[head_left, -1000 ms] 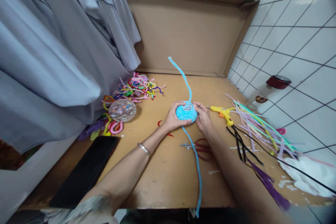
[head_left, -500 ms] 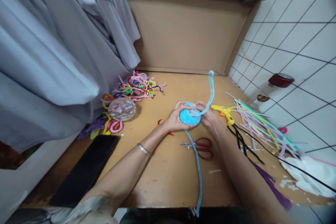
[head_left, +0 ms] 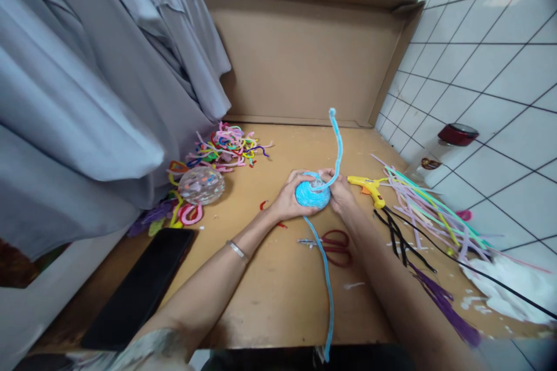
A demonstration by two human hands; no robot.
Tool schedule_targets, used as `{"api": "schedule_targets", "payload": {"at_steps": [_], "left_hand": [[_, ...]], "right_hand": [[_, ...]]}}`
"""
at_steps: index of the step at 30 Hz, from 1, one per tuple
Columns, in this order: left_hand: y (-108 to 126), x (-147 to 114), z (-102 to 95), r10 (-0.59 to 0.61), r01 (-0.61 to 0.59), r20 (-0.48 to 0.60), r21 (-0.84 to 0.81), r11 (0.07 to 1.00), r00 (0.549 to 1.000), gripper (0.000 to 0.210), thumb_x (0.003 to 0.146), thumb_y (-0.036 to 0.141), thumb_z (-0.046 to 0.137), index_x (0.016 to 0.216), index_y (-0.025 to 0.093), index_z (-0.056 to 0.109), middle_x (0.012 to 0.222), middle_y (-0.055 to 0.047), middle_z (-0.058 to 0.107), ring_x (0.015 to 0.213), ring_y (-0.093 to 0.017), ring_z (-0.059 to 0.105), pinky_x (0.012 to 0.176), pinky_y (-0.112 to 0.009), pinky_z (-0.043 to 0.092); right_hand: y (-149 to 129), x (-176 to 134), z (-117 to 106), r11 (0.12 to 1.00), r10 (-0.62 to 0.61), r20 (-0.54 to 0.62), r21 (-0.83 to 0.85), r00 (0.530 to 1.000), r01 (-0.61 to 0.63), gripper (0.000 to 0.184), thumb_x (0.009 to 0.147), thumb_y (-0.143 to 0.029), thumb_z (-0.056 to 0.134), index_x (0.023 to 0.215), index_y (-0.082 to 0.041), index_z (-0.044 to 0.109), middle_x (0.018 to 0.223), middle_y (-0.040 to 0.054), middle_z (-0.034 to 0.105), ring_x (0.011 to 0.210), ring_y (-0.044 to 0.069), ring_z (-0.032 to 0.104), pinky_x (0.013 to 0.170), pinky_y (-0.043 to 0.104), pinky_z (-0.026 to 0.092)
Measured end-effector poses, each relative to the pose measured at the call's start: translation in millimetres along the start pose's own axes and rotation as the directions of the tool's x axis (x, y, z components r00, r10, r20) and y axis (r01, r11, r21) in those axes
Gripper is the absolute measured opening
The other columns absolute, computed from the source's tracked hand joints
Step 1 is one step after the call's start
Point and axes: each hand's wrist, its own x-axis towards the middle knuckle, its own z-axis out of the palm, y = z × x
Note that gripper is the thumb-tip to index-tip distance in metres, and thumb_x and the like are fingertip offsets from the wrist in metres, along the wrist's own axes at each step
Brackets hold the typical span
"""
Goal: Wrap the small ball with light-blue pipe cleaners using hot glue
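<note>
Between my hands, above the middle of the table, is a round object wrapped in blue pipe cleaner (head_left: pixel 311 197), with a small clear patch uncovered near its top. My left hand (head_left: pixel 288 196) is closed around its left side. With the fingers of my right hand (head_left: pixel 339 190) I pinch the blue strand at the right side. One free end (head_left: pixel 339 148) of the strand curves upward. A long blue length (head_left: pixel 327 278) hangs from underneath and runs past the table's front edge. Red-handled scissors (head_left: pixel 336 247) lie below my hands, partly crossed by that length.
A yellow glue gun (head_left: pixel 368 185) lies right of my hands, near loose pipe cleaners (head_left: pixel 411 203) and a jar with a red lid (head_left: pixel 456 134). On the left are a clear faceted ball (head_left: pixel 201 186), a colourful pipe cleaner pile (head_left: pixel 230 145) and a black phone (head_left: pixel 141 287). Cardboard (head_left: pixel 300 52) stands behind.
The upright blue end has swung left and my right fingers have drawn closer in on the wrapped object. My left hand keeps its hold. The view has shifted slightly.
</note>
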Motion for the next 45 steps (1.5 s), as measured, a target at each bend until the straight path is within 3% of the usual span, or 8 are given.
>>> {"api": "schedule_targets", "payload": {"at_steps": [4, 8, 12, 20, 27, 36, 39, 45], "left_hand": [[1.4, 0.6, 1.8, -0.011, 0.012, -0.033, 0.020, 1.000, 0.999, 0.069, 0.057, 0.029, 0.087, 0.119, 0.025, 0.056, 0.126, -0.010, 0.054, 0.123, -0.028, 0.052, 0.105, -0.049, 0.043], [-1.5, 0.5, 3.5, -0.006, 0.008, -0.073, 0.022, 1.000, 0.997, 0.071, 0.055, 0.030, 0.087, 0.119, 0.024, 0.055, 0.124, -0.009, 0.056, 0.122, -0.028, 0.053, 0.104, -0.048, 0.044], [-3.6, 0.4, 3.8, -0.056, 0.058, -0.106, 0.021, 0.998, 0.993, 0.072, 0.054, 0.029, 0.088, 0.118, 0.022, 0.056, 0.121, -0.010, 0.057, 0.118, -0.027, 0.055, 0.103, -0.047, 0.045], [-0.9, 3.0, 7.1, -0.248, 0.239, -0.192, -0.065, 0.969, 0.950, 0.070, 0.054, 0.026, 0.087, 0.117, 0.021, 0.055, 0.121, -0.009, 0.060, 0.113, -0.026, 0.059, 0.100, -0.042, 0.047], [1.7, 4.3, 9.1, -0.336, 0.321, -0.240, -0.102, 0.942, 0.911, 0.068, 0.055, 0.025, 0.085, 0.116, 0.019, 0.055, 0.116, -0.009, 0.060, 0.109, -0.025, 0.060, 0.095, -0.040, 0.049], [0.8, 2.8, 9.5, -0.230, 0.227, -0.271, -0.042, 0.973, 0.935, 0.058, 0.059, 0.022, 0.081, 0.112, 0.020, 0.057, 0.114, -0.009, 0.059, 0.107, -0.024, 0.061, 0.095, -0.038, 0.050], [1.5, 2.2, 10.0, -0.209, 0.211, -0.265, -0.025, 0.977, 0.941, 0.056, 0.061, 0.022, 0.079, 0.112, 0.020, 0.057, 0.114, -0.009, 0.059, 0.107, -0.023, 0.060, 0.095, -0.038, 0.050], [2.9, 2.2, 10.4, -0.196, 0.201, -0.249, -0.005, 0.980, 0.948, 0.064, 0.057, 0.028, 0.085, 0.113, 0.022, 0.056, 0.114, -0.008, 0.060, 0.110, -0.025, 0.059, 0.097, -0.041, 0.048]], "right_hand": [[-6.1, 0.0, -4.5, 0.916, -0.328, -0.084, -0.274, 0.941, 0.295, 0.035, 0.072, -0.057, 0.065, 0.069, -0.022, 0.066, 0.076, 0.0024, 0.068, 0.079, 0.019, 0.060, 0.076, 0.034, 0.046], [-6.1, -1.7, -10.2, 0.707, -0.491, 0.036, -0.567, 0.871, 0.422, 0.051, 0.092, -0.057, 0.039, 0.068, -0.022, 0.069, 0.083, 0.0065, 0.072, 0.095, 0.024, 0.060, 0.090, 0.041, 0.042], [5.7, -5.7, -8.9, 0.474, -0.596, 0.164, -0.719, 0.786, 0.509, 0.050, 0.097, -0.050, 0.033, 0.076, -0.024, 0.071, 0.095, 0.0061, 0.072, 0.101, 0.024, 0.057, 0.093, 0.044, 0.037], [20.1, -11.3, -5.6, 0.338, -0.656, 0.228, -0.764, 0.720, 0.549, 0.051, 0.102, -0.041, 0.025, 0.095, -0.025, 0.073, 0.111, 0.0075, 0.067, 0.109, 0.024, 0.054, 0.095, 0.043, 0.035], [15.6, -30.9, 1.1, 0.075, -0.814, 0.335, -0.749, 0.475, 0.658, 0.036, 0.097, -0.031, 0.039, 0.092, -0.023, 0.073, 0.111, 0.0095, 0.063, 0.104, 0.025, 0.055, 0.092, 0.043, 0.037], [17.2, -32.3, 6.5, -0.244, -0.769, 0.543, -0.738, 0.339, 0.629, 0.022, 0.091, -0.028, 0.051, 0.082, -0.021, 0.071, 0.110, 0.0103, 0.065, 0.107, 0.025, 0.053, 0.094, 0.045, 0.034], [15.1, -33.4, 7.3, -0.245, -0.770, 0.541, -0.740, 0.338, 0.627, 0.024, 0.092, -0.026, 0.050, 0.079, -0.020, 0.069, 0.109, 0.0109, 0.064, 0.106, 0.025, 0.053, 0.094, 0.044, 0.034], [16.6, -36.7, 0.0, -0.003, -0.773, 0.405, -0.772, 0.488, 0.636, 0.029, 0.093, -0.029, 0.044, 0.087, -0.024, 0.072, 0.110, 0.0093, 0.062, 0.103, 0.025, 0.054, 0.092, 0.044, 0.037]]}}
